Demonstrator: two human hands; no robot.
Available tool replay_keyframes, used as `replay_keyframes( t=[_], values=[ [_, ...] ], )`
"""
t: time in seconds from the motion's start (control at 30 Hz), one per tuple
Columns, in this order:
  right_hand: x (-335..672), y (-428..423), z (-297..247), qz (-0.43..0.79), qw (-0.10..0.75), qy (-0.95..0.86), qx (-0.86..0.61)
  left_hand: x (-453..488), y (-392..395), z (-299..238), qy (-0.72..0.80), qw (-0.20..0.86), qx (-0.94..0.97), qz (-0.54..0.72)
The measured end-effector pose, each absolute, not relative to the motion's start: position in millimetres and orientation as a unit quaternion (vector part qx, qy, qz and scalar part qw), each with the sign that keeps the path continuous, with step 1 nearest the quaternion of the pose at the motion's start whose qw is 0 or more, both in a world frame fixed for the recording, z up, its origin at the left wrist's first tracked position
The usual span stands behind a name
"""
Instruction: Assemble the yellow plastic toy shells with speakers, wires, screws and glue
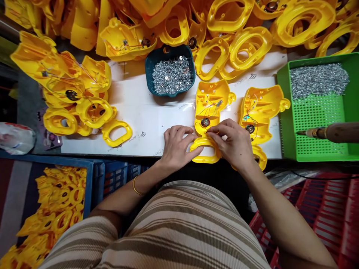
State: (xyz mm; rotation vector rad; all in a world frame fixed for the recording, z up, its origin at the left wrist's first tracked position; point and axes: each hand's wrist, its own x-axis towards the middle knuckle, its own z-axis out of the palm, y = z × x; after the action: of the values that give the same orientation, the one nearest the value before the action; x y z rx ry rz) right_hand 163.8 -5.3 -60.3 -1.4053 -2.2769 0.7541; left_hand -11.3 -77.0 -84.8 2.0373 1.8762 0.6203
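Note:
A yellow plastic housing half (209, 101) lies hollow side up in front of me, with thin wires and a round black speaker (205, 122) inside. Its oval handle ring points toward my body. My left hand (178, 145) is at the left side of that ring, thumb and forefinger closed about its edge. Just below the speaker, my right hand (235, 140) pinches with thumb and fingertips; whatever is between them is too small to make out. To its right lies a second wired housing half (259, 108), its lower part partly behind my right hand.
A dark teal tub (148, 80) of small metal parts stands beyond my hands. On the right, a green basket (286, 112) holds screws, with a wooden-handled screwdriver-like tool (336, 132) over it. Yellow housings (92, 86) pile up left and behind. Blue (108, 179) and red crates (322, 220) stand below.

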Motion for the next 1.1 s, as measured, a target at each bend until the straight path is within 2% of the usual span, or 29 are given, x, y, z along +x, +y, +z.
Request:
replay_keyframes(
  t=[0.17, 0.27, 0.37, 0.6, 0.9, 1.1],
  values=[
    [155.8, -15.5, -61.0, 0.110, 0.105, -0.856, -0.494, -13.5, -76.9, -84.7, 0.642, 0.159, 0.714, 0.231],
    [158.8, -20.6, -58.7, 0.049, 0.094, -0.876, -0.470, -14.4, -78.2, -85.7, 0.636, 0.165, 0.716, 0.236],
    [166.0, -27.5, -53.0, 0.026, 0.076, -0.904, -0.420, -13.3, -79.1, -87.4, 0.636, 0.169, 0.712, 0.245],
    [174.6, -38.1, -55.8, 0.044, -0.048, -0.932, -0.357, -10.0, -78.7, -86.5, 0.623, 0.174, 0.720, 0.253],
    [180.6, -41.1, -59.7, 0.058, -0.011, -0.924, -0.377, -27.7, -40.9, -67.7, 0.638, 0.096, 0.714, 0.273],
    [184.6, -45.9, -57.3, 0.112, 0.019, -0.916, -0.384, -8.3, -12.0, -62.2, 0.621, 0.060, 0.750, 0.219]
  ],
)
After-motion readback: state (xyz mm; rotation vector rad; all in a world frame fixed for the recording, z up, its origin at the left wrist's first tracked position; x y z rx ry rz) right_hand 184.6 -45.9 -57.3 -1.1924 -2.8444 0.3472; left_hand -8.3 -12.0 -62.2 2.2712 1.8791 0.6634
